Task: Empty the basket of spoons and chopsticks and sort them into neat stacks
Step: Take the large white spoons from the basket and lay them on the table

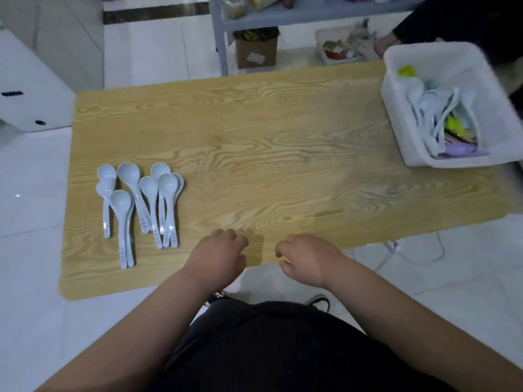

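Observation:
Several pale blue soup spoons (138,205) lie in a loose group on the left of the wooden table (268,142), bowls away from me. A white plastic basket (441,66) stands at the table's far right corner and holds more pale spoons (433,106), yellow pieces and purple items. My left hand (220,256) and my right hand (305,258) hover side by side over the table's near edge. Both have loosely curled fingers and hold nothing.
A grey metal shelf (223,32) with a cardboard box (256,50) stands behind the table. A white cabinet (31,94) is at the far left. Another person's dark sleeve and hand (387,42) show at the top right. A white cable (410,253) lies on the tiled floor.

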